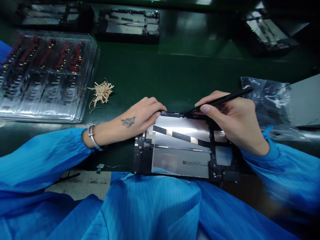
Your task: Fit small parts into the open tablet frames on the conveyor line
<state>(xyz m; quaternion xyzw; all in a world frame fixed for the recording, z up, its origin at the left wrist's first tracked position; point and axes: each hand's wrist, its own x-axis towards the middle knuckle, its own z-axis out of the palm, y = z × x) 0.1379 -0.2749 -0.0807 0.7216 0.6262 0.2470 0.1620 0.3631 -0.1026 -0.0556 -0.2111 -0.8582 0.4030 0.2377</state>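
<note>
An opened tablet (180, 163) lies at the table's front edge, its silver inner panel, black frame and a slanting dark flex cable (182, 136) exposed. My left hand (142, 116) is closed on the tablet's far left edge, thumb and fingers pinching the rim. Black tweezers (225, 99) rest in the grip of my right hand (232, 116). Their tip points down to the left and meets the far edge of the tablet, near the middle. Whether anything sits between the tips is too small to tell.
Clear plastic trays (86, 80) with red and black circuit parts stand at left, beside a heap of pale paper strips (102, 91). More opened tablets, one at back centre (128, 25) and one at back right (268, 31), lie beyond. A clear plastic bag (265, 100) is at right.
</note>
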